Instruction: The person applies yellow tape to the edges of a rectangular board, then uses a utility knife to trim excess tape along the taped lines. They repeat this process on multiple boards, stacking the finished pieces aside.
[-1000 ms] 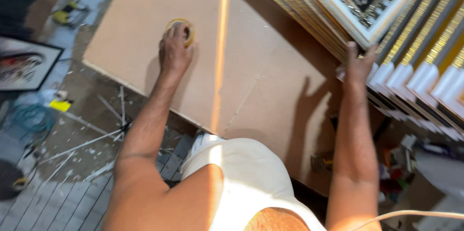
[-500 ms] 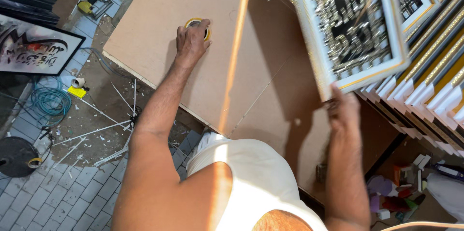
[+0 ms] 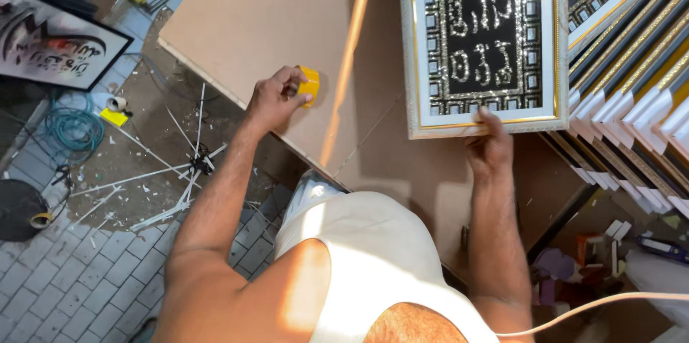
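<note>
My left hand [image 3: 275,99] grips a yellow roll of tape [image 3: 309,85] just above the brown board tabletop [image 3: 258,13]. My right hand [image 3: 489,146] holds the near edge of a white-and-gold framed picture [image 3: 484,38] with black and glittery ornament, which lies face up over the table's right part.
A stack of gold, white and black frames [image 3: 631,99] leans at the right. On the paved floor to the left lie thin white strips [image 3: 172,171], a coiled blue hose [image 3: 72,131], a black framed picture [image 3: 50,41] and a dark round object [image 3: 18,210]. Small items clutter the lower right [image 3: 610,250].
My right hand has pulled the framed picture off the stack and laid it onto the table. My left hand has lifted the tape roll and drawn it nearer the table's edge.
</note>
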### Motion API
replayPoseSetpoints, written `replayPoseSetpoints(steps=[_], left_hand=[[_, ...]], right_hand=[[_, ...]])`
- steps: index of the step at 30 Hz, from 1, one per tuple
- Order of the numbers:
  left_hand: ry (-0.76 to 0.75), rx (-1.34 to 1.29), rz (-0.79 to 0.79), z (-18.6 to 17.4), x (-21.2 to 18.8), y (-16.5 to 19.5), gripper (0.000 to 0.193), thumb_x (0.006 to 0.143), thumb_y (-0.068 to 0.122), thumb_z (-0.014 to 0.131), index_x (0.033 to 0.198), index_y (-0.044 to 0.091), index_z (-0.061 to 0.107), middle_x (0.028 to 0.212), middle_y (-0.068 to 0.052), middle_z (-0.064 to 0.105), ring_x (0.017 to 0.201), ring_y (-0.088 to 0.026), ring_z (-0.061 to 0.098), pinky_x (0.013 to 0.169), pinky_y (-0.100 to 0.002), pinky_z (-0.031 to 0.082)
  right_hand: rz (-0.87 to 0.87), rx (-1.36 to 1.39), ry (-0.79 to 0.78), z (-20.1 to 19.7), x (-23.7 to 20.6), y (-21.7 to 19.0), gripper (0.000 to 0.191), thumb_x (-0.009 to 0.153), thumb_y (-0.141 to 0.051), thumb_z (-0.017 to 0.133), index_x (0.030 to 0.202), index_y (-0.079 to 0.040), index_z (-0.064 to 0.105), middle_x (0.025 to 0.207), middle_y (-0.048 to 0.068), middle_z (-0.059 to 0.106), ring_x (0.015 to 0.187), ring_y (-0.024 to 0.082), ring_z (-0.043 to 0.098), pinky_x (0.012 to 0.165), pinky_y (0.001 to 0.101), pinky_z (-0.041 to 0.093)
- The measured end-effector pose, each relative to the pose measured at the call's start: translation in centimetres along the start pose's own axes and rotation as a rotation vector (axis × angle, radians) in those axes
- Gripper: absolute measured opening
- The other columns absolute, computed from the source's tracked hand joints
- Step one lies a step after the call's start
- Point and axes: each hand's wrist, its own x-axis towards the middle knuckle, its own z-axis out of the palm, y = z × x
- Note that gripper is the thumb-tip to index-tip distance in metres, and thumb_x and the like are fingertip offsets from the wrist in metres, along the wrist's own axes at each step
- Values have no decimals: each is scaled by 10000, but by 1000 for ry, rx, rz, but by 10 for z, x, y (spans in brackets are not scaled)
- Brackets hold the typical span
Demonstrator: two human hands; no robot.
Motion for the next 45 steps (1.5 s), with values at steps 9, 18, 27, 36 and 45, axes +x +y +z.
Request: replayPoseSetpoints(steps=[9,18,27,36,45], left_hand=[[171,-277,-74,55,-169,-10,333,880,92,809,1159,62,629,970,3,743,872,-35,676,797,-229,573],[283,-479,-148,128,-324,4,381,886,80,808,1198,76,589,1093,-66,728,974,-101,697,851,-257,575],[402,-592,-191,166,-398,32,361,907,95,785,1192,79,565,1043,-45,685,908,-90,679,808,-261,591],[382,-249,-124,193,-387,67,361,847,143,829,1135,77,623,948,-38,726,818,-90,698,754,-264,588],[266,-180,91,211,-354,106,336,855,140,786,1134,96,603,993,-66,746,919,-198,765,802,-321,597]], right_hand=[[-159,-338,132,-1,-81,36,686,784,26,803,1385,-54,483,1245,65,589,1111,207,615,943,372,554],[-652,-1321,-445,-19,-148,63,290,943,1,739,1229,-26,700,990,144,777,845,226,770,761,367,629],[-1316,-1877,-752,-28,-186,118,605,972,-12,625,1512,-278,570,1531,203,535,1352,426,573,1104,493,498],[-1293,-2112,-938,-37,-186,115,634,964,-88,604,1565,-259,499,1576,232,440,1388,461,510,1114,527,469],[-506,-1235,-1044,11,-257,58,509,822,-129,877,1270,-1,672,1270,190,689,1154,314,676,974,373,544]])
